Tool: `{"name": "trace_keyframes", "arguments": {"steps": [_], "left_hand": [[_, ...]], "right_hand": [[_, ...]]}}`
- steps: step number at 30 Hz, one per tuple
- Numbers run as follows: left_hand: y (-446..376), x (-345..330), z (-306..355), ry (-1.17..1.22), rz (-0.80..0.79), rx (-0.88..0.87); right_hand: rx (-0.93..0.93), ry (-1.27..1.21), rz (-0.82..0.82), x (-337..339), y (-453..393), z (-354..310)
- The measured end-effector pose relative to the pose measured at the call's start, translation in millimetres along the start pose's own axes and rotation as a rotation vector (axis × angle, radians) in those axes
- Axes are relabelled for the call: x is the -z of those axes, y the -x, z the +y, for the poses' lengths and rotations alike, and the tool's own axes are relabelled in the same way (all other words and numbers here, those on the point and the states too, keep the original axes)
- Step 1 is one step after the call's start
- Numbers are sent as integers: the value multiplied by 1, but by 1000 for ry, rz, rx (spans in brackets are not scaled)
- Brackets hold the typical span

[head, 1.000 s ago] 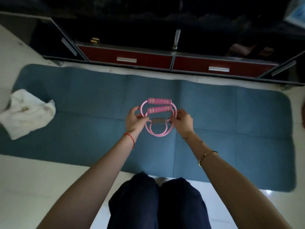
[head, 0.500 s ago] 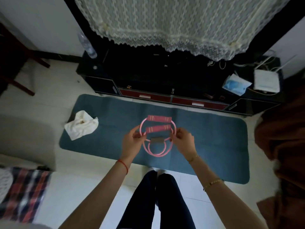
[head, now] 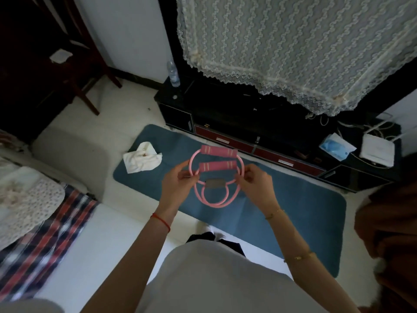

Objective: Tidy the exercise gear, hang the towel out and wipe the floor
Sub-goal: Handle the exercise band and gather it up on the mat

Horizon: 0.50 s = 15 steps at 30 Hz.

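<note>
One pink resistance band (head: 216, 177) with two foam handles, one towel (head: 142, 160), one mat (head: 293, 199), one water bottle (head: 173, 74), two hands.

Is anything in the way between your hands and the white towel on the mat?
Nothing on the mat blocks the towel, but both the left hand and right hand are busy pinching the pink resistance band, which must be put down first.

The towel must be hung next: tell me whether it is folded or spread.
Neither: the white towel lies crumpled in a heap on the blue mat's left end.
</note>
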<state>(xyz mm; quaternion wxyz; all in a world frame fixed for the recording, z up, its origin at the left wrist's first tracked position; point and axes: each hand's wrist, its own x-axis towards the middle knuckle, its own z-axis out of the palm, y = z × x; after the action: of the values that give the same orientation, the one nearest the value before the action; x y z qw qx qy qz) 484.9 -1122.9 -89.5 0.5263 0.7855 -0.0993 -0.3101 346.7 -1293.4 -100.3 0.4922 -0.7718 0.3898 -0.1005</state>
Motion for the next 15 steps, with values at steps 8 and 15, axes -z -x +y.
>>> {"name": "trace_keyframes", "arguments": {"steps": [8,15], "left_hand": [[33,78,-14,5,239,7],[41,179,-34,193,402,48]], "right_hand": [[178,74,-228,-58,2,-59],[337,177,-379,-151,0,-131]]}}
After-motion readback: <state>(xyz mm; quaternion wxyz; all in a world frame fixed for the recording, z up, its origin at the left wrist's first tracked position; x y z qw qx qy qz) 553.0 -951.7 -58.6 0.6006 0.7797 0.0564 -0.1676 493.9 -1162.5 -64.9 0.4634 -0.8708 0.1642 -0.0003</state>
